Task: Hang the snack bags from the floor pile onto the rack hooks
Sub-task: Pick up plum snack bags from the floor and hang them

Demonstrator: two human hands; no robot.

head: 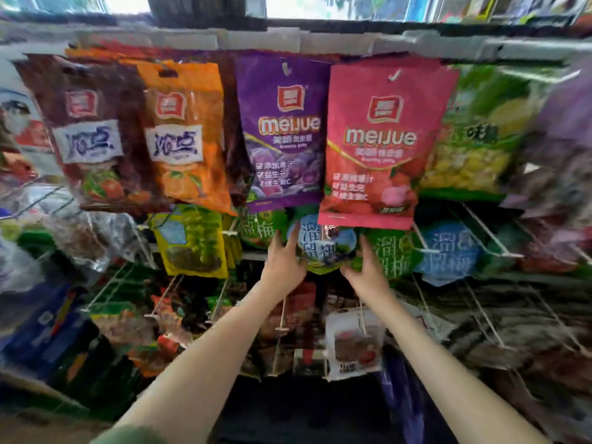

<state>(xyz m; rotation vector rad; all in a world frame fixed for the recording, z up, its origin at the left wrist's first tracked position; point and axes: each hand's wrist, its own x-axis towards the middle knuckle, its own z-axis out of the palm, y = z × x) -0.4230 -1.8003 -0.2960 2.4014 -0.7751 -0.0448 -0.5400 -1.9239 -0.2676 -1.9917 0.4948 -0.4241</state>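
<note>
Both arms reach up into the second row of the rack, and the 2 hands bracket 1 green bag [323,248] with a blue oval label, which sits just under the lower edge of the pink bag [381,145]. The left hand [283,261] lies against the green bag's left edge with fingers pointing up, and the right hand [368,267] lies against its lower right side; the fingers look narrowly curled onto the edges, pinching rather than spread, though blur keeps me from telling how firmly they hold. Holding it by both sides most likely keeps the bag flat and square so that its top hole can meet a hook; that hole and the hook's tip are hidden behind the pink bag, so I cannot tell whether the bag is already threaded. Like bags hang beside it, 1 green [392,251] touching on the right and 1 blue [448,251] further right, which suggests this hook is chosen to keep 1 product together. The top row, with a purple bag [282,129] and an orange bag [185,136], hangs face out from hooks through the holes, showing the wanted result. Bare wire hooks [480,225] jut forward on the right. The floor pile is not clearly in view.
</note>
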